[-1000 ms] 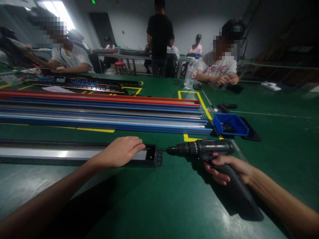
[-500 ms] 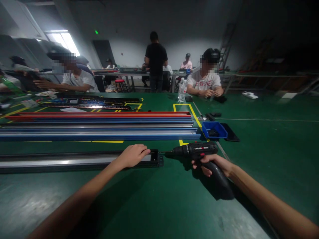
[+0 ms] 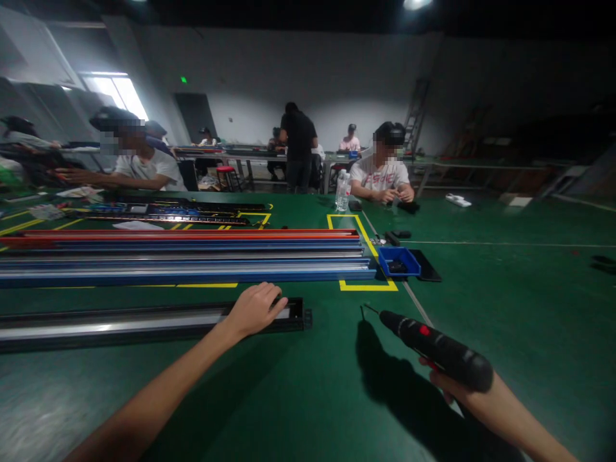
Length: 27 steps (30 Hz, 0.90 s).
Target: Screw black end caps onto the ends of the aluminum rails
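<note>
1. The left hand [image 3: 255, 309] lies palm down on the right end of a black rail [image 3: 120, 321], forearm reaching in from the near left. Its fingers [image 3: 279, 301] are loosely bent and draped over the rail's top, not closed around it.
2. The right hand [image 3: 456, 393] comes in from the near right, fingers wrapped tight round the grip of a cordless drill [image 3: 436, 350].
3. The drill is raised off the green counter [image 3: 505, 301] and tilted, its bit pointing far and left. The tip is near the rail's right end but apart from it, and the tool's shadow falls on the counter to its left.
4. The drill is black with a red spot on top; any lettering on it is too blurred to read.
5. The print on the white shirt of a seated person [image 3: 382, 176] across the counter cannot be read either.
6. Counted: one drill, one black rail, and one blue bin [image 3: 398, 261] just right of a stack of long blue and red rails [image 3: 192, 256], whose number I cannot tell.
7. One water bottle [image 3: 342, 190] stands far off, beyond a yellow tape outline [image 3: 366, 287].
</note>
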### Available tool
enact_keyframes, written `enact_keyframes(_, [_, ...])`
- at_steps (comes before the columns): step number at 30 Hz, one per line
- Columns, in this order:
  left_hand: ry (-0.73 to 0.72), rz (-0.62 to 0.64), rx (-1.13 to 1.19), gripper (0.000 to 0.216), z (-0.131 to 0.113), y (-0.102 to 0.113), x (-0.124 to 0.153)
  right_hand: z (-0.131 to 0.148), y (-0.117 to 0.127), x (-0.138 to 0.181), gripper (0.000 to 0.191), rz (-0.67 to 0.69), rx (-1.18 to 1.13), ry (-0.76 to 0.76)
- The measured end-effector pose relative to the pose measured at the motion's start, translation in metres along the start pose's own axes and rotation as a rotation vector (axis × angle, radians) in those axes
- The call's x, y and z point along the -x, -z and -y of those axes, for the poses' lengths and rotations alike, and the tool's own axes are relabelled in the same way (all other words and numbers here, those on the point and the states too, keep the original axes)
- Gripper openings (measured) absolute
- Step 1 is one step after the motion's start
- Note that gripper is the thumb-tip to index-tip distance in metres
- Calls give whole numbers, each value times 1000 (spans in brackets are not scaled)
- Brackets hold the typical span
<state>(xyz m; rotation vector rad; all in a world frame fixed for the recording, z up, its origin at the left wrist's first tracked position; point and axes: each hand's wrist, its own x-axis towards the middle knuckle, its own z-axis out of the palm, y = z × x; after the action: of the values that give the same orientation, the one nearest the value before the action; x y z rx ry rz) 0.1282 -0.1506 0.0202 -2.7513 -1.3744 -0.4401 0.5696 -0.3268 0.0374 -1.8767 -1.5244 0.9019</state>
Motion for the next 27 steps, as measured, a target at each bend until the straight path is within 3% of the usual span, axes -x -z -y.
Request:
enact_keyframes(4, [-58,-26,-45,56,12,5,19,-19,6,16,30,-142,181,124])
enact_keyframes(7, [-75,9,-139,61,34,14,39,-32,11,17,50,-175,356,221])
enact_keyframes(9, [-35,93,-163,69,53,22,56,-39,11,14,59,-140,453,211])
enact_keyframes(13, [117,249,-172,77,91,35,90,-42,5,2,59,-29,503,183])
enact_keyframes(16, [198,268,-206,70,110,38,108,-40,4,-8,56,30,459,204])
enact_keyframes(21, [249,220,-192,60,118,35,111,-39,14,-21,49,161,325,220])
enact_keyframes(27, [245,275,-178,62,122,32,105,-41,23,-31,48,185,323,205])
